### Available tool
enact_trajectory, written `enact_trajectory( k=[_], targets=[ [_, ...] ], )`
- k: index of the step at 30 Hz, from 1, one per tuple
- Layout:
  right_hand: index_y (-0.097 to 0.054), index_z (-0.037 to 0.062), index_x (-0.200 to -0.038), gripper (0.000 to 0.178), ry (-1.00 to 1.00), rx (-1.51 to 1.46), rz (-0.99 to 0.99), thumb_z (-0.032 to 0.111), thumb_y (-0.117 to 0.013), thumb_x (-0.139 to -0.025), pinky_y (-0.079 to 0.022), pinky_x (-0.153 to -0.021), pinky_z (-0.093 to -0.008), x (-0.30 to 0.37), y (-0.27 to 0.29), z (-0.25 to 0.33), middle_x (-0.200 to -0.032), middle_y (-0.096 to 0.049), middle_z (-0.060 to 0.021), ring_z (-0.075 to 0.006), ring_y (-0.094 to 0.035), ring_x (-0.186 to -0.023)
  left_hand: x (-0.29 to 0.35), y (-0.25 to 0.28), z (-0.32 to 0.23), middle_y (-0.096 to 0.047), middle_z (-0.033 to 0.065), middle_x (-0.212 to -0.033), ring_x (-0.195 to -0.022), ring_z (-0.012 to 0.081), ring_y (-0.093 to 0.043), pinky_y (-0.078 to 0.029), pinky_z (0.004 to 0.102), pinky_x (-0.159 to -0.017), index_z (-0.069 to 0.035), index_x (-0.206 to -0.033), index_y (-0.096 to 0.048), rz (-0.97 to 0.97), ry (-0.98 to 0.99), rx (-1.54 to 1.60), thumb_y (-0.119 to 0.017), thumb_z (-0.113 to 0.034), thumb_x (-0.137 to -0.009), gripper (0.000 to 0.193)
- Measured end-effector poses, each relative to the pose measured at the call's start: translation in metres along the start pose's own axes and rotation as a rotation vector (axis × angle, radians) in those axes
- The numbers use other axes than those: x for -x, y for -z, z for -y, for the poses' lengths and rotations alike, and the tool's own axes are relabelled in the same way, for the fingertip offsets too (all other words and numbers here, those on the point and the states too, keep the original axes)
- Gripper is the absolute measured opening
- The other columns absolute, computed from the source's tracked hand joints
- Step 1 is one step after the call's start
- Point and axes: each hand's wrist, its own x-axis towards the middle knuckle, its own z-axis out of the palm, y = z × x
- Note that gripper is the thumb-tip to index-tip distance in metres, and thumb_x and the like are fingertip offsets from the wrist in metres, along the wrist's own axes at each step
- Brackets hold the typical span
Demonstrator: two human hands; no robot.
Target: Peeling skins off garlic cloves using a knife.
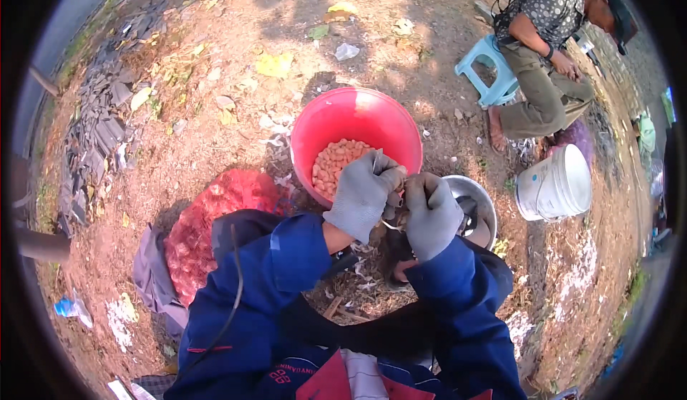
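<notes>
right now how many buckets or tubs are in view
2: a red tub of peeled bulbs just beyond the gloved hands, and a white bucket to the right near the seated person. None seem hidden.

Your left hand (363,194) and right hand (432,214): grey knit cloth gloves, matt, nubbly. Red bucket (323,124) at 12 o'clock: smooth glossy plastic. Bowl (484,207) at 3 o'clock: shiny metal. Red mesh sack (207,228) at 9 o'clock: coarse netting. White bucket (554,185): matt plastic. Your sleeves (286,257): blue woven cloth.
</notes>
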Motion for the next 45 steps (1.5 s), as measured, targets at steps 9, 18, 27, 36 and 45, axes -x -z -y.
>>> enact_trajectory(
  k=[9,18,27,36,45],
  targets=[
    [-0.064,-0.0019,-0.100,0.022,-0.519,-0.570,0.145,0.020,-0.066,-0.098,-0.053,-0.061,-0.0255,-0.001,0.006,0.009,-0.084,-0.069,-0.0078,-0.0118,-0.065,-0.068,-0.010,-0.003,0.022,-0.059,0.0022,-0.069,-0.055,0.0070,-0.056,-0.043,0.0262,-0.042,-0.003,-0.088,-0.060,-0.067,-0.282,-0.142,-0.067,-0.011,-0.094,0.012],
    [-0.062,-0.0017,-0.102,0.023,-0.633,-0.856,0.213,0.021,-0.064,-0.098,-0.051,-0.059,-0.0241,-0.013,0.016,0.006,-0.080,-0.066,-0.0058,-0.0111,-0.063,-0.067,-0.010,0.004,0.005,-0.061,0.0014,-0.072,-0.052,0.0061,-0.053,-0.042,0.0235,-0.041,-0.001,-0.098,-0.062,0.174,0.077,0.259,-0.060,-0.012,-0.099,0.011],
    [-0.061,-0.0028,-0.104,0.026,-0.615,-0.810,0.178,0.022,-0.066,-0.097,-0.051,-0.061,-0.0241,-0.011,0.013,-0.014,-0.080,-0.065,-0.0056,-0.0113,-0.061,-0.067,-0.002,0.000,-0.004,-0.063,0.0035,-0.072,-0.048,0.0071,-0.052,-0.041,0.0244,-0.042,0.003,-0.104,-0.064,0.165,-0.048,-0.119,-0.060,-0.006,-0.096,0.013],
    [-0.060,-0.0033,-0.100,0.025,-0.661,-0.881,0.228,0.021,-0.063,-0.099,-0.050,-0.054,-0.0231,-0.011,0.016,-0.005,-0.076,-0.064,-0.0043,-0.0109,-0.060,-0.060,-0.011,0.004,0.013,-0.065,0.0043,-0.072,-0.051,0.0089,-0.056,-0.043,0.0254,-0.043,0.004,-0.102,-0.066,0.165,-0.162,-0.123,-0.062,-0.010,-0.093,0.017],
    [-0.062,-0.0028,-0.100,0.022,-0.571,-0.842,0.222,0.020,-0.061,-0.100,-0.048,-0.053,-0.0233,-0.012,0.015,0.002,-0.076,-0.063,-0.0051,-0.0105,-0.060,-0.060,-0.020,0.009,0.032,-0.073,0.0071,-0.089,-0.078,0.0112,-0.067,-0.054,0.0278,-0.070,0.001,-0.107,-0.069,-0.003,-0.421,-0.615,-0.070,-0.009,-0.089,0.021]
  ],
)
